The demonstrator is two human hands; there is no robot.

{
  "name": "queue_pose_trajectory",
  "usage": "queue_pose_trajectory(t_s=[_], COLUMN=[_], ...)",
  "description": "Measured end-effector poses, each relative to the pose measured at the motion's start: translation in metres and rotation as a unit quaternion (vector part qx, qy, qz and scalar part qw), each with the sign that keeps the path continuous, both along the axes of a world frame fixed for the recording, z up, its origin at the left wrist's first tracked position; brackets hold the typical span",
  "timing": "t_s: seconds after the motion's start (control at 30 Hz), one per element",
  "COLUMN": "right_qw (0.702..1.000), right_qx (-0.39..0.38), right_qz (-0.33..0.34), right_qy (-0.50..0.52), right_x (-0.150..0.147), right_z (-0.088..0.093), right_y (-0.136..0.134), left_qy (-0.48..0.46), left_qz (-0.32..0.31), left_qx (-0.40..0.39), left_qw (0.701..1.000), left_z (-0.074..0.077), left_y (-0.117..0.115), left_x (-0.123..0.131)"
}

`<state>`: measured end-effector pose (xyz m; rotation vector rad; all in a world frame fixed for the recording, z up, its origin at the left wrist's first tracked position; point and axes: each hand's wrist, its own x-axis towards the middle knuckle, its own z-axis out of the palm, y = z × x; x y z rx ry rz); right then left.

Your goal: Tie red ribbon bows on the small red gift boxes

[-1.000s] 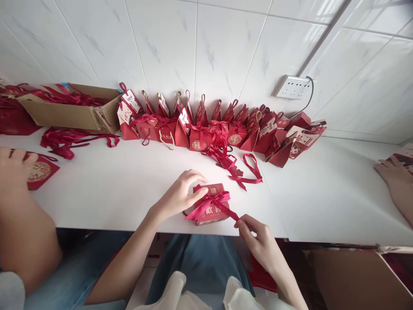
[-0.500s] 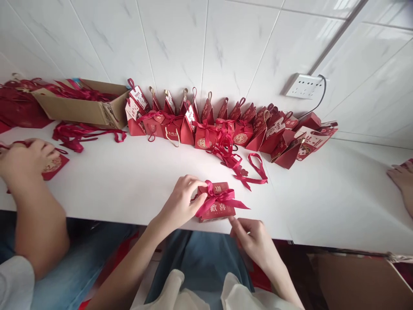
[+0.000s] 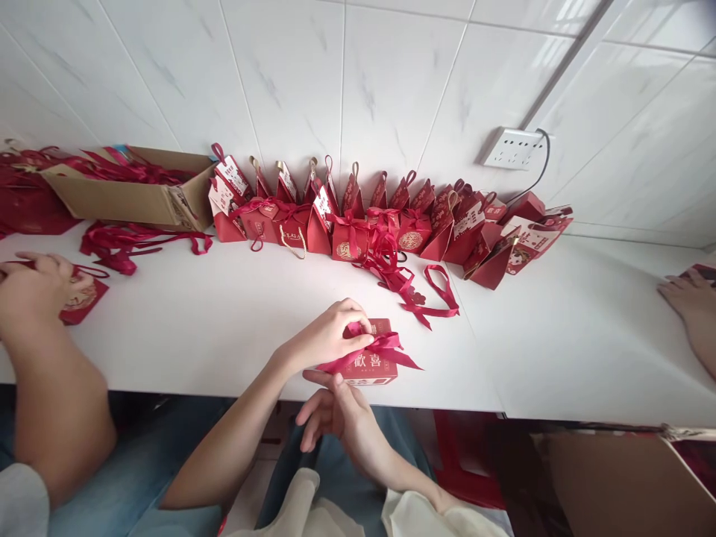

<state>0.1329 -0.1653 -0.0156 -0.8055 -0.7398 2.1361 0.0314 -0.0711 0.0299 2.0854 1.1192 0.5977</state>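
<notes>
A small red gift box (image 3: 372, 373) with gold and white characters lies on the white table in front of me. Across its top runs a crimson ribbon (image 3: 388, 344) tied in a bow, its tails spread to both sides. My left hand (image 3: 330, 337) pinches the bow's left loop between thumb and fingers. Below the box's near left corner is my right hand (image 3: 347, 421), palm turned up and fingers apart, holding nothing. Its thumb and index finger are close to the left ribbon tail; whether they touch it I cannot tell.
Red gift boxes (image 3: 351, 242) line the tiled wall, with loose ribbons (image 3: 441, 298) before them. A cardboard box (image 3: 120, 198) of ribbons stands left. Another person's hand (image 3: 36, 294) works beside a red box (image 3: 83, 294); another hand (image 3: 691, 294) shows far right.
My right hand has moved left from the box's near right corner to its near left, and its fingers have spread. My left hand has closed further over the bow's loop.
</notes>
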Motion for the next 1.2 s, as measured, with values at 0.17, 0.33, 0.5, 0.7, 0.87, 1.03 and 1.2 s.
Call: queue_pose_trajectory(t_s=[0.17, 0.33, 0.5, 0.7, 0.87, 1.03, 1.2], right_qw=[0.996, 0.992, 0.987, 0.978, 0.977, 0.971, 0.965], right_qx=[-0.003, 0.011, 0.091, 0.113, 0.088, 0.126, 0.149], right_qz=[-0.086, -0.117, -0.091, -0.032, -0.108, -0.109, -0.075], right_qy=[-0.017, -0.052, -0.092, -0.175, -0.160, -0.171, -0.201], right_x=[-0.005, -0.001, 0.011, 0.017, 0.026, 0.040, 0.047], right_z=[0.000, -0.004, -0.012, -0.007, -0.001, -0.006, -0.017], right_y=[-0.004, -0.006, -0.008, -0.006, -0.002, 0.000, -0.006], left_qy=[0.018, 0.029, 0.008, -0.064, -0.087, -0.104, -0.109], left_qz=[0.028, 0.036, 0.037, 0.094, 0.122, 0.118, 0.119], left_qx=[0.003, 0.013, 0.018, 0.019, 0.018, 0.009, -0.002], left_qw=[0.999, 0.999, 0.999, 0.993, 0.989, 0.988, 0.987], left_z=[0.000, 0.000, -0.007, -0.019, -0.022, -0.025, -0.029], left_y=[-0.005, -0.009, -0.014, -0.019, -0.023, -0.022, -0.021], left_x=[0.003, 0.006, 0.009, 0.018, 0.022, 0.020, 0.020])
